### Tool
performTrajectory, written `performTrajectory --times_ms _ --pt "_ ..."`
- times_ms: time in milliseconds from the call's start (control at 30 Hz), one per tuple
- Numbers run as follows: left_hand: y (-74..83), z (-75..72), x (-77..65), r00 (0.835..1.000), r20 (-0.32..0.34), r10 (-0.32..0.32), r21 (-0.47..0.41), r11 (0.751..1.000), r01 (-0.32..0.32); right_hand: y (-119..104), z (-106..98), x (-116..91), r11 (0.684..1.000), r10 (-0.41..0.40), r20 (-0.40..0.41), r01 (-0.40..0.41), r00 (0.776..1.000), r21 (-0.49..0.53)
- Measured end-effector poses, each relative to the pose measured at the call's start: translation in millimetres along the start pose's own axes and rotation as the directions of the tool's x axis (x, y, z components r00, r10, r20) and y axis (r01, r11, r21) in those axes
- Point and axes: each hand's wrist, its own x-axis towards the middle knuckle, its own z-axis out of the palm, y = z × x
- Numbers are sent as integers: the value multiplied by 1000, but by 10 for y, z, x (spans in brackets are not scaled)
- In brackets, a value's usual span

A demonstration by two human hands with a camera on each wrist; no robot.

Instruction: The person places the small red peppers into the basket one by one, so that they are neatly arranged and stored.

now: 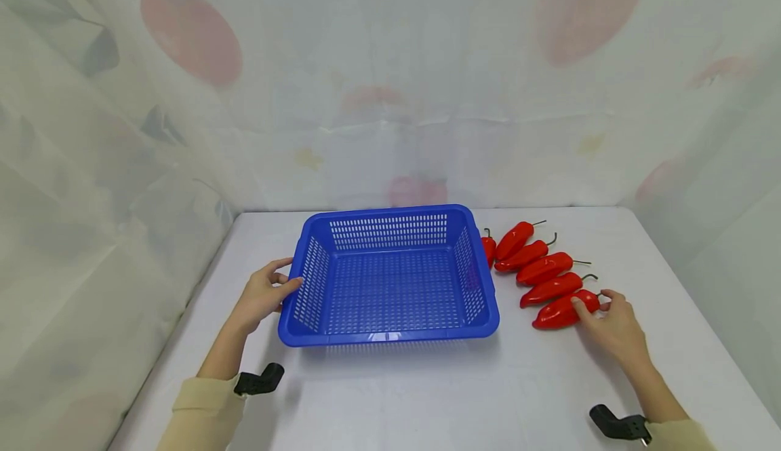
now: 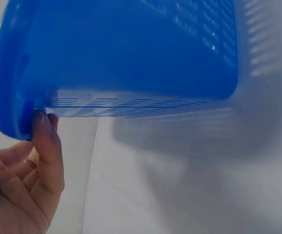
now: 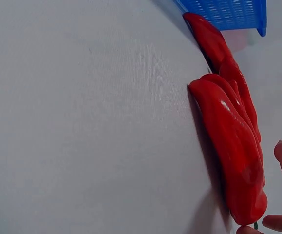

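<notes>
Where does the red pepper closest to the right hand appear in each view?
Head: the red pepper lies in the lower right, by the right hand.
Left wrist: not in the picture.
Right wrist: large, towards the lower right.
Shared landmark: the blue basket, visible in all three views.

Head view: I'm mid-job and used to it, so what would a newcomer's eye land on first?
Probably the large blue plastic basket in the middle of the white table, its left rim held by the left grip. Next, the six glossy red peppers fanned out to its right, the leftmost partly hidden behind it. The right grip is at the pepper nearest the camera.
</notes>
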Motion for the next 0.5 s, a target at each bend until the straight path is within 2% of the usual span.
performTrajectory --times_ms 500 --pt "15 48 -17 999 -51 7 -20 1000 -8 -35 68 20 999 25 -13 -26 1000 -42"
